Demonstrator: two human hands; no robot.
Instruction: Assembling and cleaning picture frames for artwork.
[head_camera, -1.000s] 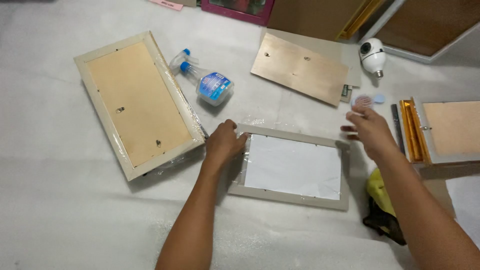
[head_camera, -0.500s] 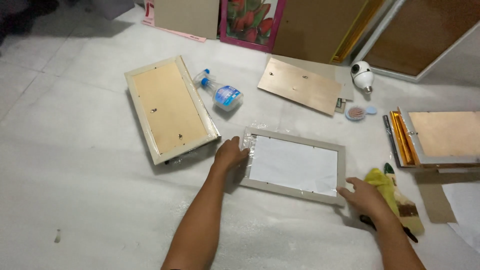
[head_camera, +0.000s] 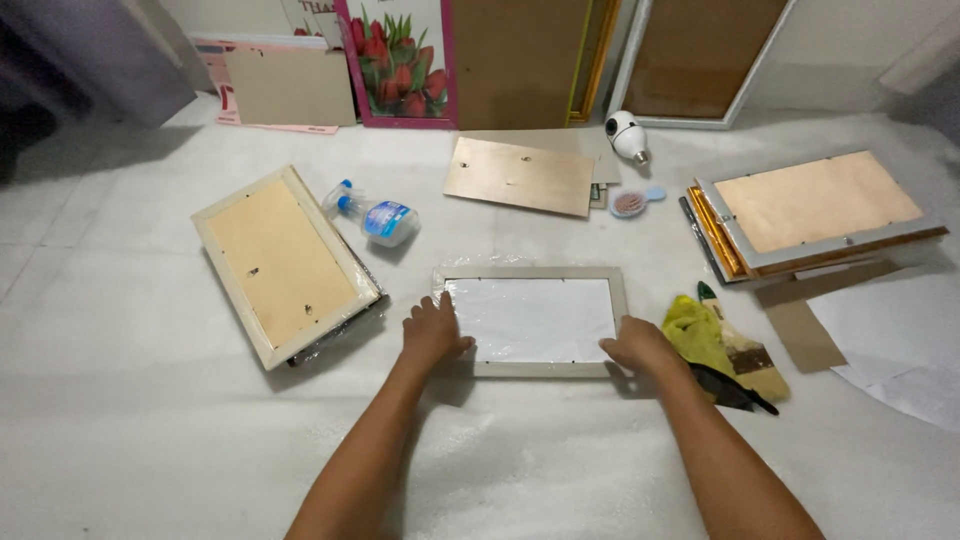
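1. left hand (head_camera: 432, 333) lies flat, fingers spread, on the near left corner of the picture frame (head_camera: 530, 320); right hand (head_camera: 640, 348) curls over the near right corner, fingers loosely closed on the rim. neither lifts it.
2. frame lies face down between both hands on the white floor, pale rim, white sheet inside.
3. judged light and stiff; the pane, if glass, is fragile, so take it by opposite rim edges, not the middle.
4. yellow cloth (head_camera: 697, 335) just right of the right hand; spray bottle (head_camera: 375, 217) beyond the left hand.
5. versus half a second ago: right hand has moved from the cloth side up onto the frame corner; left hand has stayed put.
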